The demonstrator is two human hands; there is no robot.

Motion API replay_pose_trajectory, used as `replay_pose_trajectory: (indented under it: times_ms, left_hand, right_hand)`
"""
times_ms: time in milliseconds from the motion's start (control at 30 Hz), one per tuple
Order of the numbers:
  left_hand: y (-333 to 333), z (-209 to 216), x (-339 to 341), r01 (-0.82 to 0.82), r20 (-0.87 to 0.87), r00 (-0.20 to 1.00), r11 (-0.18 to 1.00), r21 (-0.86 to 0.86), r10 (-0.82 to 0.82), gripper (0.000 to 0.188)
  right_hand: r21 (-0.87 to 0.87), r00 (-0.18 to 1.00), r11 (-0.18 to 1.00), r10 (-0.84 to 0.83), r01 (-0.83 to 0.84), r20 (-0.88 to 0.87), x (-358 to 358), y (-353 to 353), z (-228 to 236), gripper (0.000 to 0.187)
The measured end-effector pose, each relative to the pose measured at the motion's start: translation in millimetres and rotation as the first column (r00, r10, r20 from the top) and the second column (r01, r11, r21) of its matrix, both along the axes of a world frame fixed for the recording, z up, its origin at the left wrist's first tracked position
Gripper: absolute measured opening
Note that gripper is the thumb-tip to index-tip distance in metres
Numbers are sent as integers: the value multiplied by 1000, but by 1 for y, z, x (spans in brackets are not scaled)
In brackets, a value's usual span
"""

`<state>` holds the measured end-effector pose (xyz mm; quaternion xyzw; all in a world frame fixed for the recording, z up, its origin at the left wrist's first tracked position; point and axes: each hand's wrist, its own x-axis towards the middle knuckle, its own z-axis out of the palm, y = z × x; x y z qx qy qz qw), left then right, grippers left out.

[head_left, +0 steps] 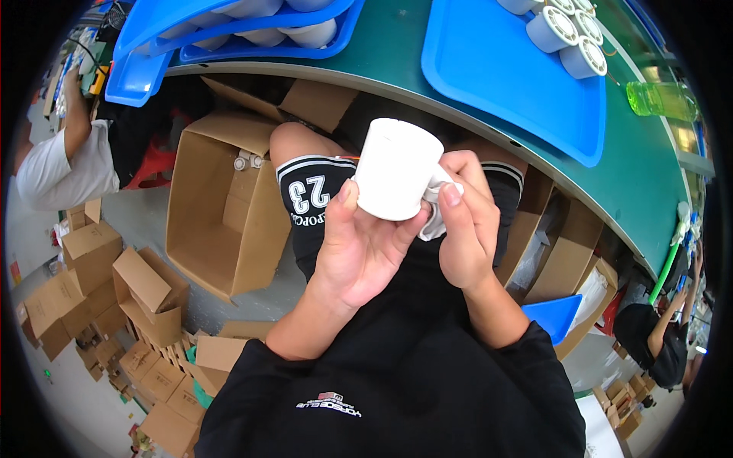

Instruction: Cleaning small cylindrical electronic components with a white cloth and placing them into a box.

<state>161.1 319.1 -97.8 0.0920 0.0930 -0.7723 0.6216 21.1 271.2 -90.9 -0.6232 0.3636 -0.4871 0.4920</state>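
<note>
From here the white mug (397, 168) sits at one o'clock from the left hand (353, 256), whose fingers grip it, its long axis running roughly twelve to six. Its handle (434, 183) points to four o'clock, where the right hand (467, 233) pinches what may be a white cloth (433, 227).

the white mug-shaped piece (397, 168) is looking smooth and satiny, the blue tray (496, 84) is showing glossy plastic, the large carton (256, 248) matt cardboard.
</note>
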Motion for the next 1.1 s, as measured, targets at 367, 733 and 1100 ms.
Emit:
replay_pose_trajectory:
  times_ms: [367,733,1100]
  left_hand:
    - [1,10,-13,-129,727,674,990,-65,135,53]
    - [5,11,-15,-153,857,441,963,-220,266,62]
    - [7,10,-13,-106,915,245,947,-304,321,66]
  right_hand:
    - [321,985,944,24,-77,168,-19,10,-4,33]
    - [-440,982,897,-120,43,-149,-31,10,-1,43]
    - [-602,942,798,-228,36,-246,-29,-6,7,44]
